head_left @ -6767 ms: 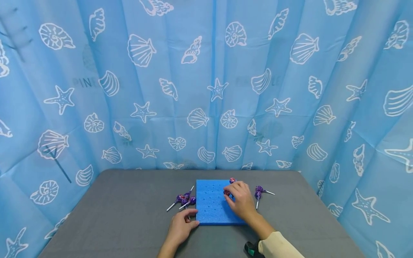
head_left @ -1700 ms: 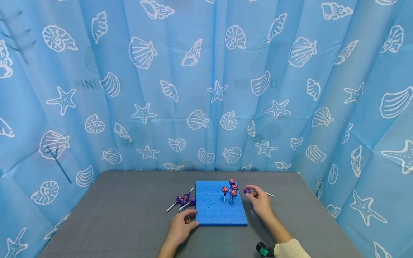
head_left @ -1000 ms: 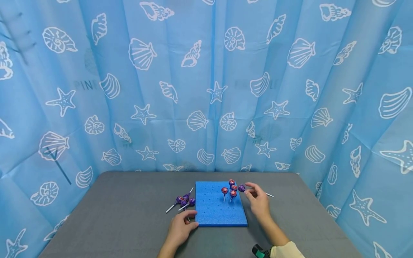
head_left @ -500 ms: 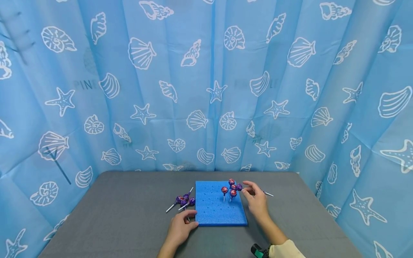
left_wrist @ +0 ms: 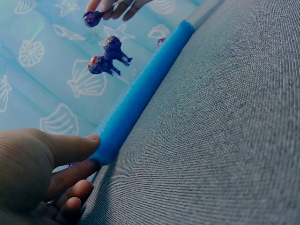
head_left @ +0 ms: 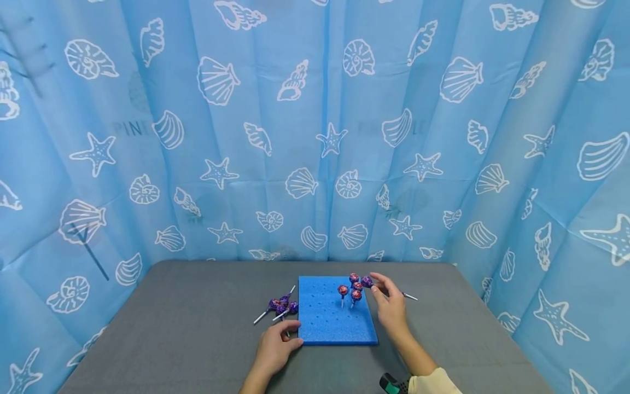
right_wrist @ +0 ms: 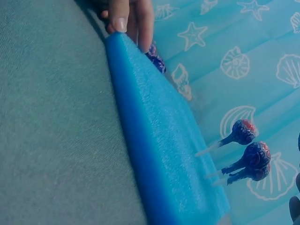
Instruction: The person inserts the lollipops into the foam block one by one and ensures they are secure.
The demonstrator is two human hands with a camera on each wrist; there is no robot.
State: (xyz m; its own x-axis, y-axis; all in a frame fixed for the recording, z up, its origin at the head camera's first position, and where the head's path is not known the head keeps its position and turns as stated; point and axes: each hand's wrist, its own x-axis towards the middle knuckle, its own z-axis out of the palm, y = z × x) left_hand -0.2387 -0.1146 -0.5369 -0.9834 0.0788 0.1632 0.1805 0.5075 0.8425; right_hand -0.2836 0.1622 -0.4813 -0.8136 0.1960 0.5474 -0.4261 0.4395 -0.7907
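Observation:
A blue foam board (head_left: 330,331) with rows of small holes lies on the table. My left hand (head_left: 275,346) holds its near left corner, thumb and index finger on the edges (left_wrist: 108,145). My right hand (head_left: 391,309) pinches a purple-wrapped lollipop (head_left: 366,282) just past the board's far right side; its stick is hidden by the fingers. Several lollipops stand upright by their sticks in the board's far right part, among them a red-topped lollipop (head_left: 343,290) and another lollipop (right_wrist: 243,131) in the right wrist view.
Several loose lollipops (head_left: 283,304) lie in a pile against the board's left side. One more lollipop (head_left: 409,296) lies right of the board, mostly hidden behind my right hand. The grey table (head_left: 206,328) ends at a shell-patterned blue curtain (head_left: 266,164).
My right hand has left a red-topped lollipop standing in the board and taken a purple one from the right side. It carried that leftward, then slightly back. My left hand stays put.

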